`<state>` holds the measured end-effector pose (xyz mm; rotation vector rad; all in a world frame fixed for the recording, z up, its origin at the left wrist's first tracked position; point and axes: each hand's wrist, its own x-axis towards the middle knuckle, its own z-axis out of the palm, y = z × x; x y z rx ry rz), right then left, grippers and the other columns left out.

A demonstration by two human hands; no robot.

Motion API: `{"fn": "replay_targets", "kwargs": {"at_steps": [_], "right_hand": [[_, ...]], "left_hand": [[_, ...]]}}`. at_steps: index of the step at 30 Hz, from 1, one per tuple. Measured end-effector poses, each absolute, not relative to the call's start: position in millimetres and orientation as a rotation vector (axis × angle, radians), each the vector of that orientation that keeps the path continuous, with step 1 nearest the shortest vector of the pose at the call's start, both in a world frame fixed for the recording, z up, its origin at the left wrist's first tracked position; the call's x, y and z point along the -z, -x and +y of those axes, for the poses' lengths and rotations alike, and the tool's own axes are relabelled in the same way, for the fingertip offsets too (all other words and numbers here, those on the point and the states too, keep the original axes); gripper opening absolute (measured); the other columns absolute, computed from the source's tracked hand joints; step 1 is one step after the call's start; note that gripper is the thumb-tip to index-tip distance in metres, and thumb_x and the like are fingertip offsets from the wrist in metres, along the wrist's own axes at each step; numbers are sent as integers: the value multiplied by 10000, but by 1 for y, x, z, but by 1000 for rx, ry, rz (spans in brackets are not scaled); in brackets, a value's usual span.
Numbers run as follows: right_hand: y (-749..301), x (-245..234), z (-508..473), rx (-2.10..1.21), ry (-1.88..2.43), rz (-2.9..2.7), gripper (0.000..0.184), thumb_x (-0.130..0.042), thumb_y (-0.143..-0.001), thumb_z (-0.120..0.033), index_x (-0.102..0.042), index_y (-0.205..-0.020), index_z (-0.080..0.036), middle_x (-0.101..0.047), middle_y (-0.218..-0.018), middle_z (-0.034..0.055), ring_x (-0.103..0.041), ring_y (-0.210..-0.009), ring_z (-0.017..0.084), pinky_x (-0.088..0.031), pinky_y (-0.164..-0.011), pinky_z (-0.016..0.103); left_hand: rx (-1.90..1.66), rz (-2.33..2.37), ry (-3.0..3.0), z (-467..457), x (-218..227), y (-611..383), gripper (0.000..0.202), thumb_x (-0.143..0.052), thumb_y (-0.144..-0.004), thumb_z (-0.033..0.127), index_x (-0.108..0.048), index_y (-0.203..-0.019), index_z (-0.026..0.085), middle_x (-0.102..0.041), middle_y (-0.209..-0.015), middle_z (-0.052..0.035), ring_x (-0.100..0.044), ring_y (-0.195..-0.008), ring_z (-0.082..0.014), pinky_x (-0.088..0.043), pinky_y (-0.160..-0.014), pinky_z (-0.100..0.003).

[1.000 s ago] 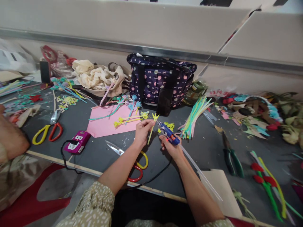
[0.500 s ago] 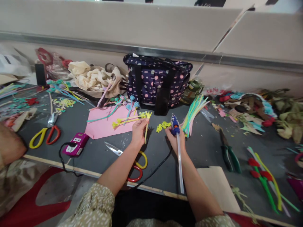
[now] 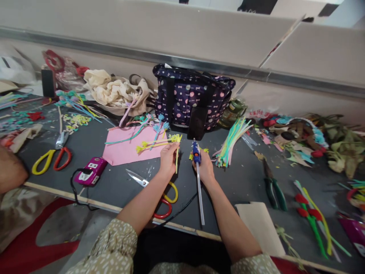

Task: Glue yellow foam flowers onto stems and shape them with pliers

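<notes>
Between the fingertips of my left hand (image 3: 169, 156), closed in a pinch, is a yellow pipe cleaner flower (image 3: 177, 142) whose stem hangs down. My right hand (image 3: 204, 167) is wrapped round a blue hot glue gun (image 3: 196, 151). A clear glue stick (image 3: 200, 198) juts from its rear toward me, and its nozzle points away. Small yellow pipe cleaner pieces (image 3: 205, 150) lie partly hidden behind the glue gun. Left of my left hand, finished-looking yellow flowers (image 3: 142, 146) rest on a pink sheet (image 3: 119, 152). Scissors (image 3: 165, 208) with red and yellow handles lie partly under my left forearm.
A dark patterned bag (image 3: 182, 95) stands at the back, with a phone (image 3: 197, 122) leaning on it. Pipe cleaners (image 3: 232, 142) are bundled to the right, near green-handled pliers (image 3: 275, 190). A purple device (image 3: 91, 171) sits left. Another person's arm (image 3: 13, 167) is at the left edge.
My right hand has moved left with the glue gun, bringing it closer to the yellow flower. My left hand keeps its pinch in nearly the same place. The view has shifted slightly.
</notes>
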<state>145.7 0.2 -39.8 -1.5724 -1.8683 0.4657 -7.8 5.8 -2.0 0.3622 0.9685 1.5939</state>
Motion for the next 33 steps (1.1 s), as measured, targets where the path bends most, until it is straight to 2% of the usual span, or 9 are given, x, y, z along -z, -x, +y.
{"fn": "replay_targets", "kwargs": {"at_steps": [8,14,19,24,29,33], "right_hand": [[-148,40,2,-270,1768,-1937,207,-531,-748,-174,-529,-954,-197,-574,-859,74,-548,-788,248,-392,-629,292],[-161,43,2,-419,1748,-1792,148,-514,-832,-308,-505,-954,-224,-596,-751,19,-557,-665,221,-343,-567,261],[-159,40,2,-371,1729,-1910,189,-557,-779,-248,-517,-960,-214,-592,-881,61,-563,-771,235,-380,-613,275],[-154,38,1,-295,1780,-1963,235,-571,-736,-157,-536,-964,-203,-588,-884,82,-559,-789,243,-387,-623,289],[-162,35,0,-534,1622,-1652,148,-580,-806,-311,-530,-911,-219,-615,-768,15,-587,-682,207,-443,-628,299],[-164,34,2,-747,1316,-1350,140,-631,-787,-323,-573,-845,-210,-662,-821,20,-637,-753,186,-499,-758,334]], "left_hand": [[-1586,956,-351,6,0,7,276,-838,-567,296,-630,-654,136,-552,-545,55,-427,-426,-20,-290,-422,-167],[-1562,975,-368,6,2,7,276,-839,-573,302,-630,-642,137,-543,-534,53,-423,-422,-23,-284,-413,-172],[-1547,978,-381,6,4,7,286,-841,-568,318,-641,-662,135,-553,-546,50,-431,-427,-25,-293,-416,-172],[-1526,976,-382,7,3,7,278,-841,-561,303,-647,-667,134,-569,-563,44,-434,-434,-26,-297,-419,-174],[-1508,992,-397,6,5,7,260,-839,-563,285,-647,-656,135,-559,-554,46,-421,-431,-26,-293,-418,-173],[-1458,997,-417,7,6,7,251,-839,-558,275,-669,-677,135,-563,-552,42,-421,-429,-30,-295,-418,-175]]}}
